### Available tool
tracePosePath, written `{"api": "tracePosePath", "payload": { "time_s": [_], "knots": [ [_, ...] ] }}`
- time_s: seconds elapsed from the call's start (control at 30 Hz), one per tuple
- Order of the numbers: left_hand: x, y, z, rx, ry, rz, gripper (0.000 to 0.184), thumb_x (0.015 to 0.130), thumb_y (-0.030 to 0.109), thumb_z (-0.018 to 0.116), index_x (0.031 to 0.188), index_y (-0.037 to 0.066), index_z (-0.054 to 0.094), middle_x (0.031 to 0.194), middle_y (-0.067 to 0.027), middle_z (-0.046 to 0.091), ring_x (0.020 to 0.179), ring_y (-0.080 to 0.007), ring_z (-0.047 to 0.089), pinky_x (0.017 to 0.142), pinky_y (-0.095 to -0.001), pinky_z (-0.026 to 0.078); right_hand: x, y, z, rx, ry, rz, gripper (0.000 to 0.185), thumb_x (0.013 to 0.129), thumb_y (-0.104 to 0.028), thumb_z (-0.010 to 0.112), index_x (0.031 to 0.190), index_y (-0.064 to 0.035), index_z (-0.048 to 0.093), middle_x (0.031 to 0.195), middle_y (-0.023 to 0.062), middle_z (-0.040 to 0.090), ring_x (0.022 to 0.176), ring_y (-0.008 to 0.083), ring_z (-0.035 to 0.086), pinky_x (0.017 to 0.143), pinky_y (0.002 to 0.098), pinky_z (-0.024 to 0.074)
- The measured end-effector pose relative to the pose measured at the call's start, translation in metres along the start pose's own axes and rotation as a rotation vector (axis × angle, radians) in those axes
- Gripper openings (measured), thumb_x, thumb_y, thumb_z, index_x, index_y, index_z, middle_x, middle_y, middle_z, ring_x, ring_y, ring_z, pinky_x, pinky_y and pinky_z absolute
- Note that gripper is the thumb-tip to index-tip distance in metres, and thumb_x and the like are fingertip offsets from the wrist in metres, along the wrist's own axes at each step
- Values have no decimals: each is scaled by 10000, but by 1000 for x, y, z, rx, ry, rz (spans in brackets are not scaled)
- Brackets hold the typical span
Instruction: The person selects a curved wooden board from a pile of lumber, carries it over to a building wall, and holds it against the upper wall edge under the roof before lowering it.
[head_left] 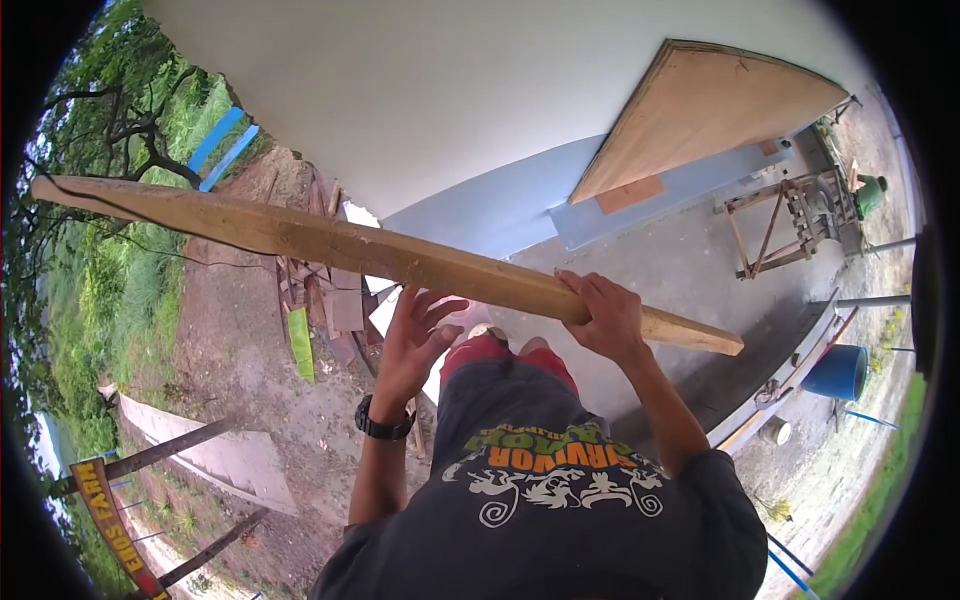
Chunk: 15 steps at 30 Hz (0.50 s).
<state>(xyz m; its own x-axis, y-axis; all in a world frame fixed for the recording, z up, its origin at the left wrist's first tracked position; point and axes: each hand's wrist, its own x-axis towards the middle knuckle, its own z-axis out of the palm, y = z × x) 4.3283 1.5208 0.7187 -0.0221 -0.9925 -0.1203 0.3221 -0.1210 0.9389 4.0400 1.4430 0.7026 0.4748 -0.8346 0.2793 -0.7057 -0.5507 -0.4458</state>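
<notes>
A long wooden beam crosses the view on a slant, from the upper left down to the right. Its right part is gripped by my right hand, with the fingers wrapped over the wood. My left hand, with a black watch on the wrist, is just under the beam's middle; its fingers are apart and its fingertips are close to the lower edge. Whether they touch the wood I cannot tell. A thin dark cord or wire runs along the left part of the beam.
A plywood sheet leans by the pale wall. Wooden trestles stand at the right, near a person in green. A blue barrel is at the lower right. Scrap boards lie on the ground left of me.
</notes>
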Motion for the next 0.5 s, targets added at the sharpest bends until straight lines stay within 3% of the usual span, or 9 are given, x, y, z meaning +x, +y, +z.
{"api": "tracePosePath", "payload": {
  "time_s": [0.03, 0.17, 0.3, 0.5],
  "knots": [
    [13, -11, 8, -100, -2, 34, 722, 869, 110, 722, 1450, 52, 296, 1366, -147, 479, 1249, -286, 521, 958, -411, 504, -4, 14, 5, -10, -35, 6, 548, 656, -146, 732, 1192, -181, 625, 855, 18, 626, 763, 233, 646, 667, 365, 547],
    [42, -81, 31, -225, 183, 0, 415, 912, 122, 676, 1248, -21, 479, 1168, -151, 622, 1091, -275, 628, 898, -431, 561, -34, 78, 34, 0, 1, -19, 644, 570, -122, 790, 1194, -161, 635, 844, 21, 635, 741, 213, 654, 637, 335, 542],
    [63, -173, 65, -204, 272, -14, 376, 896, 72, 666, 1213, -40, 497, 1153, -176, 620, 1066, -287, 637, 915, -441, 560, -77, 154, 51, -48, -108, -9, 627, 589, -166, 785, 1198, -176, 635, 854, 4, 636, 749, 200, 651, 646, 332, 553],
    [88, -366, 165, -240, 123, 3, 403, 862, 27, 672, 1219, -46, 500, 1140, -180, 626, 1034, -294, 653, 912, -435, 558, -194, 335, 77, -83, -243, 6, 605, 613, -164, 755, 1203, -198, 627, 848, 7, 625, 760, 205, 658, 635, 348, 549]
  ]
}}
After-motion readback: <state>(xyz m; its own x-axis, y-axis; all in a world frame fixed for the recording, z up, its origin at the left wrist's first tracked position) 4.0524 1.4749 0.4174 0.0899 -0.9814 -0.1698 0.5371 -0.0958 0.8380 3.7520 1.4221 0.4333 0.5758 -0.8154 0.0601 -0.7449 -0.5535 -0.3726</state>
